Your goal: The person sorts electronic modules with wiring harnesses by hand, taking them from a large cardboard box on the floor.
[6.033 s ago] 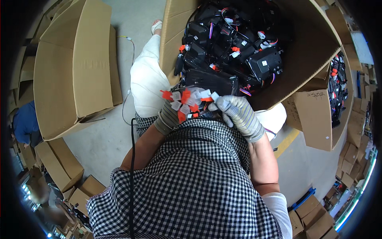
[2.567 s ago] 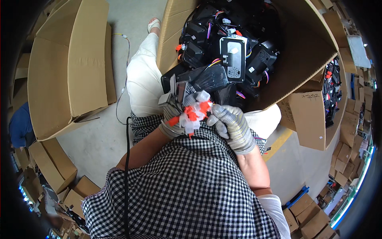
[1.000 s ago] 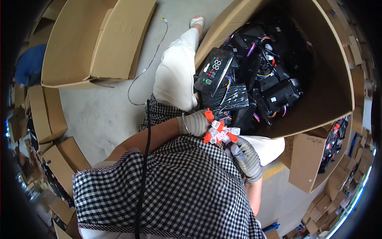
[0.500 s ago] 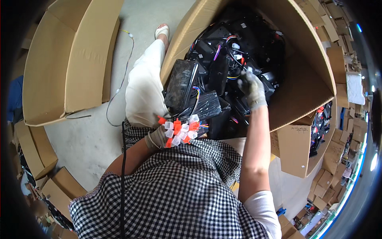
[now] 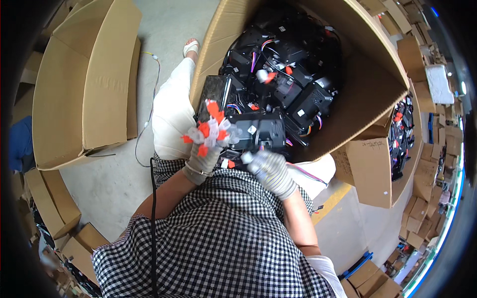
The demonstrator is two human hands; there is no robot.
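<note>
My left hand (image 5: 202, 163), in a pale knit glove, is closed around the lower end of a bunch of red and clear-white plastic connectors (image 5: 212, 129). Just right of the bunch lies a black plastic device (image 5: 258, 130) with a small white label, and coloured wires come from its near edge. By that edge is my right hand (image 5: 272, 173), gloved too, fingers drawn together; a whitish, blurred bit shows at its fingertips, too unclear to name. Between my hands sits a small red-and-white connector (image 5: 227, 164). Many similar black devices (image 5: 310, 104) with wires fill the big cardboard box (image 5: 377, 84).
An open cardboard box (image 5: 107, 84) stands on the floor at the left. Another box (image 5: 365, 169) with black wired parts is at the right. A thin cable (image 5: 155, 94) runs across the floor near my white trouser leg. Stacked cartons (image 5: 422, 164) line the far right.
My right hand has come back from deep in the box toward my left hand. The left hand with its connector bunch has risen slightly. A labelled black device now lies before me.
</note>
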